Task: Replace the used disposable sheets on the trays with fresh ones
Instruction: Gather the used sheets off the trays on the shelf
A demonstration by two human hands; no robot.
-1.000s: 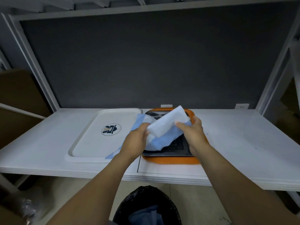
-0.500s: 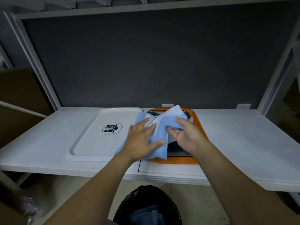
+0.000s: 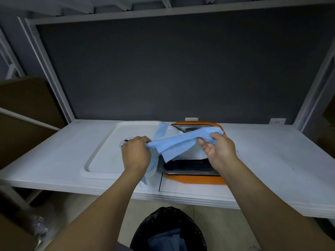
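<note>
A blue and white disposable sheet is stretched between both hands above the trays. My left hand grips its left end over the right part of the white tray. My right hand pinches its right end over the metal tray, which sits on an orange tray. More blue sheet hangs down below my left hand, at the white tray's right edge. The sheet hides the middle of the metal tray.
The trays lie on a white shelf table with a dark back panel. A black-lined bin with blue sheets inside stands on the floor below the front edge. Cardboard boxes stand at the left.
My hands have moved apart, pulling the folded sheet out into a long band. The left hand went left over the white tray; the right hand went right.
</note>
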